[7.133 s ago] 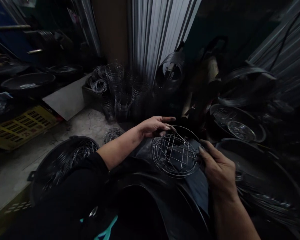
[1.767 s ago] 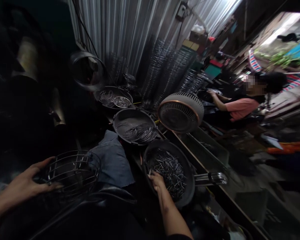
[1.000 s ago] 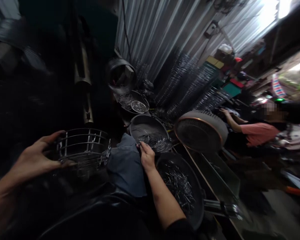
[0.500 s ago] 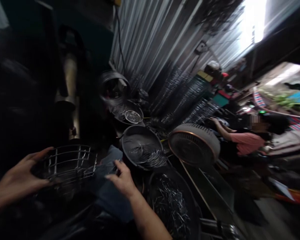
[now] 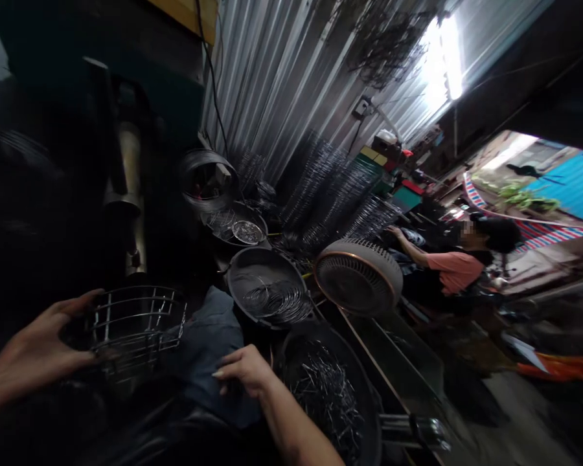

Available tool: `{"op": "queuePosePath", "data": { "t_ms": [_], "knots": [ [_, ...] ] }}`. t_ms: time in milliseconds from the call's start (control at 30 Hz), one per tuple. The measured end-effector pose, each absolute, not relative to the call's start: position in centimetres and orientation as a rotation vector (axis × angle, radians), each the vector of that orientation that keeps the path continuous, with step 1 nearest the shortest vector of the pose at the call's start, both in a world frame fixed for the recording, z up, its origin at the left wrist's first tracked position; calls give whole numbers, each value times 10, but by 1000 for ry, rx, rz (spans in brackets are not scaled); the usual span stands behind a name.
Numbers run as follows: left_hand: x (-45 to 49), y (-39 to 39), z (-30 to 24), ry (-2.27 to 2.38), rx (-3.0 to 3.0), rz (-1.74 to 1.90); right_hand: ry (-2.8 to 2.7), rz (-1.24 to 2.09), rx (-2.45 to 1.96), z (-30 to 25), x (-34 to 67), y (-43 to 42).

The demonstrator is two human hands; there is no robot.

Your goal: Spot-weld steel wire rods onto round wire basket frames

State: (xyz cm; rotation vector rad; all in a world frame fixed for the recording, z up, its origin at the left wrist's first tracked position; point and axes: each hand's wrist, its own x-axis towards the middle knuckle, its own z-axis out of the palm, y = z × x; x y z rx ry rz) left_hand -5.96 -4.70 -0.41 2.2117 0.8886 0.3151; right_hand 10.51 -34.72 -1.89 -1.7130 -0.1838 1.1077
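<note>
My left hand (image 5: 34, 353) grips the left rim of a round wire basket (image 5: 133, 323) at the lower left, thumb over the top ring and fingers under it. My right hand (image 5: 245, 372) hovers, fingers curled, above a blue-grey cloth (image 5: 206, 343) beside the basket; whether it holds anything is hidden. Just right of that hand sits a dark pan full of short metal pins (image 5: 328, 395). Beyond it stands a pan of wire rings (image 5: 269, 291).
A fan with a copper rim (image 5: 359, 278) lies on the bench. Tall stacks of wire baskets (image 5: 330, 194) lean on the corrugated wall. A person in a pink shirt (image 5: 454, 268) works at the far right. A dark machine column (image 5: 126, 188) rises at the left.
My right hand went from the pin pan up to the ring pan, then drew back over the cloth. The left hand kept hold of the basket. The view swung upward.
</note>
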Motion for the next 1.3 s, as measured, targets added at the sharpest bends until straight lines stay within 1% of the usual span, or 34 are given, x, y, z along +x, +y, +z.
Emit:
{"op": "queuePosePath", "data": {
  "t_ms": [67,133,233,333,433,467,533,667,800,833,967,1000,1067,1167,1300],
  "knots": [
    [-62,-51,4,874,2241,353,-228,1166,-1755,-6,105,-352],
    [-65,-59,13,761,2265,393,-316,1238,-1776,11,101,-354],
    [-65,-72,17,714,2264,408,-508,1373,-1739,39,103,-343],
    [-61,-74,10,699,2258,407,-820,1431,-1717,57,111,-306],
    [-61,-76,7,726,2272,367,-963,1552,-1669,64,107,-260],
    [-62,-79,7,731,2278,366,-1006,1548,-1676,63,104,-246],
    [-64,-83,6,721,2294,387,-1133,1389,-1761,60,96,-224],
    [-67,-84,3,708,2347,410,-1537,836,-2008,51,87,-209],
    [-68,-78,2,802,2401,381,-1937,445,-2024,45,86,-215],
    [-68,-77,3,797,2413,371,-1950,413,-1996,44,87,-216],
    [-67,-77,8,646,2453,342,-1985,459,-1894,42,93,-215],
    [-66,-78,9,636,2452,347,-2050,412,-1910,42,93,-214],
    [-64,-79,9,688,2423,381,-2186,206,-1994,41,90,-216],
    [-59,-79,6,776,2356,464,-2221,-80,-2054,37,85,-220],
    [-55,-78,1,765,2309,535,-2093,-126,-1891,27,89,-222]
  ]
}}
